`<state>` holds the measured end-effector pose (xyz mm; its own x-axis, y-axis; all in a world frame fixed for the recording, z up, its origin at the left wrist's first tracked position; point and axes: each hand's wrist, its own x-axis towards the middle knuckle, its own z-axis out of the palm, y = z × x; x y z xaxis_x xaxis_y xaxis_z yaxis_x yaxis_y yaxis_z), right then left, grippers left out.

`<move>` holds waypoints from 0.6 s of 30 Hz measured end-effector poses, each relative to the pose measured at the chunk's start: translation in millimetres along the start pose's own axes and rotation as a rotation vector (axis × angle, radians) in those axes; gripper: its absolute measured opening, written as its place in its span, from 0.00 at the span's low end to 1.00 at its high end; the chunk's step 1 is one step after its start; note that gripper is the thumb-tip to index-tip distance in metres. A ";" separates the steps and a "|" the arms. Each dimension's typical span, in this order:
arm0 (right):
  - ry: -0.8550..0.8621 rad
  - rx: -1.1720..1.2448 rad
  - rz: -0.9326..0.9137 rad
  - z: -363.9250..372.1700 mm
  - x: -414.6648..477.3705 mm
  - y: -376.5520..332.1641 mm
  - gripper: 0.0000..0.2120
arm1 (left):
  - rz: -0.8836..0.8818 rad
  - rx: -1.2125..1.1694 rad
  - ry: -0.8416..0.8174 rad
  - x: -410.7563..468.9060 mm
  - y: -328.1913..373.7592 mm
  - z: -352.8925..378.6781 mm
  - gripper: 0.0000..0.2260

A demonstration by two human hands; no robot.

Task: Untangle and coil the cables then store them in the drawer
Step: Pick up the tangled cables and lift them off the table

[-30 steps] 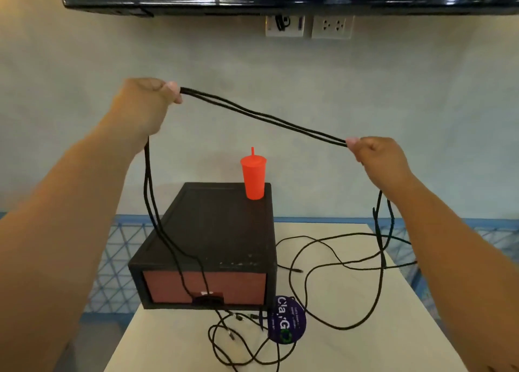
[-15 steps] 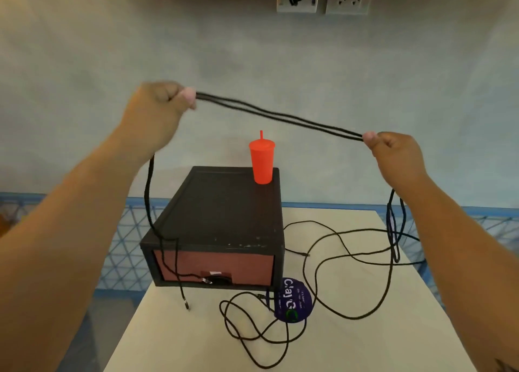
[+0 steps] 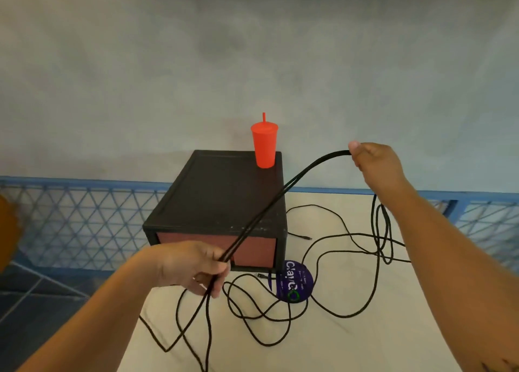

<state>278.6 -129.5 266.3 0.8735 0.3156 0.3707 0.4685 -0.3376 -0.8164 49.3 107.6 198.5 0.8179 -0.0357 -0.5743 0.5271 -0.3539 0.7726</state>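
White table [image 3: 365,343] | both hands pinch doubled black cable [image 3: 269,203]: left hand [image 3: 191,265], right hand [image 3: 373,161] | strand ends cut off below

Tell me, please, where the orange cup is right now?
In the head view the orange cup stands upright on the back right corner of the black drawer box, near the wall, left of the raised right hand.

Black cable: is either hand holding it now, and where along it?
Both: the left hand and right hand each grip a doubled stretch of black cable.
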 end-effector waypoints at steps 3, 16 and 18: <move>-0.063 -0.014 -0.030 7.1 -8.2 -2.4 0.21 | -0.063 0.097 -0.135 6.1 -0.2 0.8 0.08; -0.370 -0.110 -0.266 52.8 -59.0 -22.7 0.21 | 0.373 -0.335 0.008 20.9 69.0 28.6 0.15; -0.407 -0.095 -0.304 56.2 -64.5 -24.2 0.21 | 0.395 -0.271 0.094 19.7 85.6 34.4 0.18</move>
<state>203.5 -91.9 237.3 0.5824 0.7252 0.3673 0.7196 -0.2498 -0.6479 102.6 44.5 244.0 0.9781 -0.0291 -0.2060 0.2034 -0.0737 0.9763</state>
